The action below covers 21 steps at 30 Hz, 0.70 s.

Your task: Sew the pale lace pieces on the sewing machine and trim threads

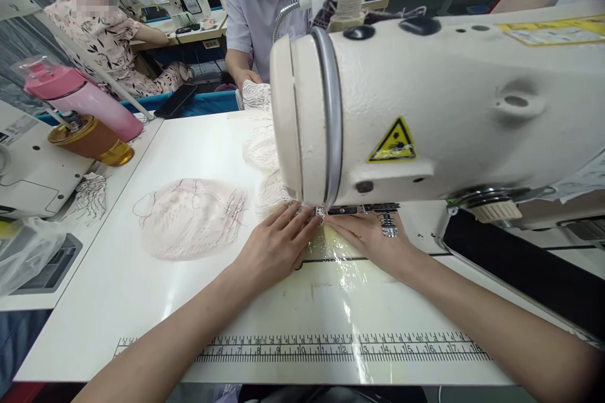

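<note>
Head view: your left hand (274, 245) and right hand (373, 236) lay flat and open, fingertips nearly meeting, pressing the lace (320, 213) onto the counter (142, 302) right under the machine (425, 107) head. Judging by that, you did well to keep fingertips level and clear of the needle. Far left, a pink bottle (80, 97) lay tilted on an amber jar (89, 138); what they held could not be told.
</note>
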Available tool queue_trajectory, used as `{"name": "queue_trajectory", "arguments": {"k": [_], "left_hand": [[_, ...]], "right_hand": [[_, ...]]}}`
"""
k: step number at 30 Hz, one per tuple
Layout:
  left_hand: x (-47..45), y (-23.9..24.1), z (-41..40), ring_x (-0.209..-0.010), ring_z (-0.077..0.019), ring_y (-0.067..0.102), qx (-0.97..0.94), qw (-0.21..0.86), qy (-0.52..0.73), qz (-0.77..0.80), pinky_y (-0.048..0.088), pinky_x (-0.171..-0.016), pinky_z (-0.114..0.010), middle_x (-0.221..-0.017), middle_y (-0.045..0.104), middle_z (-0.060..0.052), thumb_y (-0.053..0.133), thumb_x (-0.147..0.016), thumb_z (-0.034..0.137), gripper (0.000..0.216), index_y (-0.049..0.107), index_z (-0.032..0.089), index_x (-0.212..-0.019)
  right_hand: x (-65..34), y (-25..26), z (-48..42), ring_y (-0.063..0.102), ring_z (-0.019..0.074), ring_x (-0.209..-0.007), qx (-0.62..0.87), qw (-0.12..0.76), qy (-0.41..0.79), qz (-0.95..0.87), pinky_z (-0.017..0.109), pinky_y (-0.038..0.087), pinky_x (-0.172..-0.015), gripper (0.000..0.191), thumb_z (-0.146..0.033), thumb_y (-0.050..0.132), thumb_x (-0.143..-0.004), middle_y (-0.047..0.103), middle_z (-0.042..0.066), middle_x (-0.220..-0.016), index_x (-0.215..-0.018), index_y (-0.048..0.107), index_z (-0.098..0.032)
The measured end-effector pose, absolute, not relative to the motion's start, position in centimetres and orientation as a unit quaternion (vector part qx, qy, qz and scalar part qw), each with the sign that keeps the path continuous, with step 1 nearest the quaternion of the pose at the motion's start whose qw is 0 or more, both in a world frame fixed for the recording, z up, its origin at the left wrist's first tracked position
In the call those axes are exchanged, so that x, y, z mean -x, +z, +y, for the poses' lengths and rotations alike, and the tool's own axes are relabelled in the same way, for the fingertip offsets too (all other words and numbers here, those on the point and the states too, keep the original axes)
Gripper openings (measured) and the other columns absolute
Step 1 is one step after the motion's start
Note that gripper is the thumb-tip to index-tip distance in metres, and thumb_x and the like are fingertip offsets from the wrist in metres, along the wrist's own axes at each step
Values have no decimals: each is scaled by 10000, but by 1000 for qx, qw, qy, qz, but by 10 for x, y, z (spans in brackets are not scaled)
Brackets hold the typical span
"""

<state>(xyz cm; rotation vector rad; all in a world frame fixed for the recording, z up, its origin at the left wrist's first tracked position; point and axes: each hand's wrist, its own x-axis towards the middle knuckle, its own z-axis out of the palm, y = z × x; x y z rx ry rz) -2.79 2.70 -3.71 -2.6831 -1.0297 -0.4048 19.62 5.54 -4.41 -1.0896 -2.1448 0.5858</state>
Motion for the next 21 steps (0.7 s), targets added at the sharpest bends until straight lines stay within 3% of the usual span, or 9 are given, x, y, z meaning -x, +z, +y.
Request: {"name": "queue_trajectory", "arguments": {"k": [8, 14, 21], "left_hand": [[26, -37, 28, -1261, -290, 553, 917, 92, -137, -364, 482, -1047, -454, -1333, 601, -139, 445, -965, 210, 390, 555, 95, -1321], [25, -37, 28, -1230, -290, 576, 914, 98, -135, -370, 486, -1037, -463, -1319, 610, -144, 464, -954, 210, 399, 546, 90, -1326], [21, -35, 28, -1171, -250, 614, 915, 154, -160, -338, 536, -972, -377, -1277, 645, -119, 471, -940, 151, 325, 603, 58, -1222]], "right_hand": [[-197, -49, 60, 680, 204, -857, 419, 330, 208, -820, 382, 520, -822, 261, -332, 447, -975, 735, -3, -923, -1000, 707, -335], [-201, -53, 63, 693, 208, -837, 404, 299, 164, -849, 348, 530, -712, 336, -311, 395, -988, 741, -10, -892, -1207, 646, -356], [-201, -54, 62, 687, 190, -859, 391, 288, 137, -863, 333, 530, -720, 343, -289, 366, -1002, 730, -7, -918, -1148, 670, -350]]}}
